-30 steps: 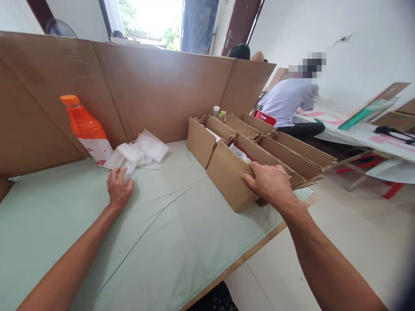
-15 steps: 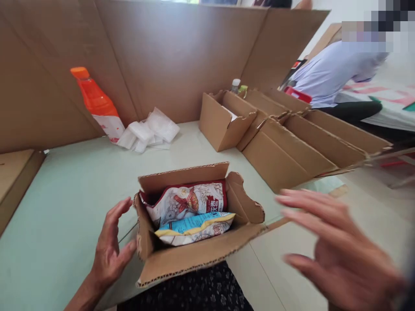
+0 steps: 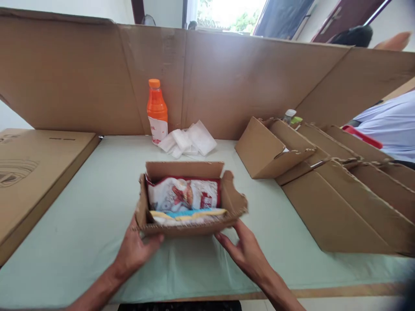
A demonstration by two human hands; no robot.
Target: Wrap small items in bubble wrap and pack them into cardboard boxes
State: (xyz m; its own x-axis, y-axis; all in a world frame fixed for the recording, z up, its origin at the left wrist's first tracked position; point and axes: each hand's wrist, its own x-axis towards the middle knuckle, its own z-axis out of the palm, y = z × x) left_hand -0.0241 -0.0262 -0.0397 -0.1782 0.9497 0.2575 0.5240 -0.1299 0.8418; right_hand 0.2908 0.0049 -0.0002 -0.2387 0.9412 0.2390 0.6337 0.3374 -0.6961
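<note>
A small open cardboard box (image 3: 191,228) sits on the pale green table (image 3: 81,224) in front of me. Inside lie a red-and-white snack packet (image 3: 183,194) and a blue-and-yellow packet (image 3: 188,214). My left hand (image 3: 136,250) grips the box's near left corner. My right hand (image 3: 244,252) touches the near right corner from below, fingers spread against the flap.
An orange drink bottle (image 3: 157,110) and a pile of white bubble-wrap pouches (image 3: 189,140) stand against the cardboard wall (image 3: 227,82). A row of open cardboard boxes (image 3: 324,172) fills the right side. Flat cardboard (image 3: 29,168) lies at left. A person in a white shirt (image 3: 389,125) sits far right.
The box has slid forward from the table's near edge onto the table. My left hand has closed on its corner, and my right hand has come in from the right to touch it.
</note>
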